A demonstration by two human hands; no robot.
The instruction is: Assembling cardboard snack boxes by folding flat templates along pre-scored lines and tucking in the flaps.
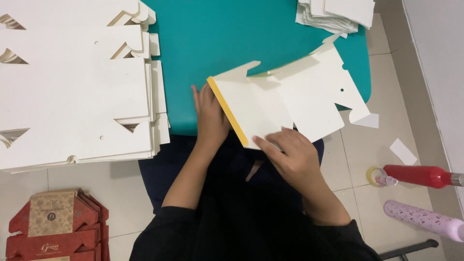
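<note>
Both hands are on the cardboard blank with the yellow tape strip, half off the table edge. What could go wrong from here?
1. The box blank overhangs the teal table; pressing with the right hand may bend it wrongly.
2. The left hand lies against the yellow tape strip; the fingers could possibly smudge or lift it.
3. The red bottle lies loose on the floor and might roll underfoot.

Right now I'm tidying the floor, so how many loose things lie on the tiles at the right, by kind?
Bottles: 2, red and lilac
Tape roll: 1
Paper scraps: 2
Total: 5
</note>
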